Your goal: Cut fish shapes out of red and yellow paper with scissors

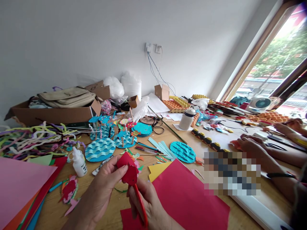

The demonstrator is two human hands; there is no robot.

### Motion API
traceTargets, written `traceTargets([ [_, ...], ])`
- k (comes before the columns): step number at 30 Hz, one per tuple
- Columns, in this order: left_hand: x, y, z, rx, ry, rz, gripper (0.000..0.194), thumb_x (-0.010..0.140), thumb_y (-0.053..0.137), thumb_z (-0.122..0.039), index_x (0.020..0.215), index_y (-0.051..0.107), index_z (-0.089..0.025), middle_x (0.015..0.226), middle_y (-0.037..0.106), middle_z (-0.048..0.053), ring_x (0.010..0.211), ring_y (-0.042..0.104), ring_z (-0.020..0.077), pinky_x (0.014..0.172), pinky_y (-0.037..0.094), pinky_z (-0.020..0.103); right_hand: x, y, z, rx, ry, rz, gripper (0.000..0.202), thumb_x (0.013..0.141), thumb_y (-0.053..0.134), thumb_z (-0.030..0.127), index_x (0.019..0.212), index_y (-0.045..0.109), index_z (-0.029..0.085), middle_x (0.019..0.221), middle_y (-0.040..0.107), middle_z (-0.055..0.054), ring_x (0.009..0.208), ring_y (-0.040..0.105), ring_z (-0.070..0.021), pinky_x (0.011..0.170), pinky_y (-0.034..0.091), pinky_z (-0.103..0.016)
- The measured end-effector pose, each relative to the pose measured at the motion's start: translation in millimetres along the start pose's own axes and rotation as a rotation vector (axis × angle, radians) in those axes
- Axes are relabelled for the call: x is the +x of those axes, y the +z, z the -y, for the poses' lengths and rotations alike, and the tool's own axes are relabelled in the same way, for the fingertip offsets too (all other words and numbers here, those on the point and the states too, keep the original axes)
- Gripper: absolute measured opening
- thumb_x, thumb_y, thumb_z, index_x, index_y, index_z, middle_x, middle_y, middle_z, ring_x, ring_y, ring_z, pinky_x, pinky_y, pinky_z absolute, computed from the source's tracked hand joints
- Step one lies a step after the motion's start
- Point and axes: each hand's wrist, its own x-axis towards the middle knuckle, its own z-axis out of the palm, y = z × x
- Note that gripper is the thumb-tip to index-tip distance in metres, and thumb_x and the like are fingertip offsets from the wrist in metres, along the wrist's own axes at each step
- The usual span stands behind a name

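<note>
My left hand (109,175) pinches a small piece of red paper (126,161) between thumb and fingers, above the wooden table. Close beside it, my right hand (146,199) is closed around red-handled scissors (141,204). The scissor blades are hidden by the paper. Under and to the right of my right hand lies a large red sheet (189,195), partly over a yellow sheet (159,171). A white glue bottle (79,163) stands left of my left hand. Behind my hands is a round blue wavy piece (100,149).
Coloured sheets (21,187) lie at the left, below a pile of fuzzy stems (28,140). A white jar (187,119) stands behind the red sheet. Another person's hands (251,147) rest at the right. Paper scraps and pens (148,149) lie mid-table.
</note>
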Motion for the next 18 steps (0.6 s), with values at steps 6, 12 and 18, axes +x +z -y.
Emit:
traceTargets([
  [6, -2.4, 0.1, -0.5, 0.0, 0.007, 0.002, 0.012, 0.068, 0.068, -0.025, 0.08, 0.068, -0.022, 0.07, 0.069, -0.002, 0.065, 0.056, 0.0129, 0.071, 0.045, 0.024, -0.1, 0.6, -3.5, 0.01, -0.006, 0.0, 0.051, 0.083, 0.039, 0.066, 0.063, 0.038, 0.019, 0.054, 0.031, 0.005, 0.047, 0.028, -0.007, 0.041, 0.023, -0.018],
  [12, 0.3, -1.1, 0.9, 0.016, 0.015, 0.009, 0.015, 0.07, 0.067, -0.026, 0.085, 0.069, -0.022, 0.07, 0.068, -0.003, 0.063, 0.054, 0.0124, 0.069, 0.044, 0.023, 0.2, -1.0, -6.4, -0.013, -0.01, 0.006, 0.051, 0.083, 0.038, 0.066, 0.063, 0.039, 0.019, 0.055, 0.031, 0.005, 0.048, 0.029, -0.0075, 0.042, 0.025, -0.018],
  [18, -1.5, 0.6, 1.3, 0.003, 0.036, -0.052, 0.013, 0.068, 0.069, -0.027, 0.081, 0.071, -0.025, 0.067, 0.069, -0.004, 0.063, 0.055, 0.0128, 0.067, 0.044, 0.021, -0.4, -0.3, -8.6, 0.013, 0.018, 0.002, 0.05, 0.083, 0.04, 0.066, 0.066, 0.039, 0.019, 0.058, 0.035, 0.004, 0.047, 0.03, -0.0061, 0.041, 0.025, -0.017],
])
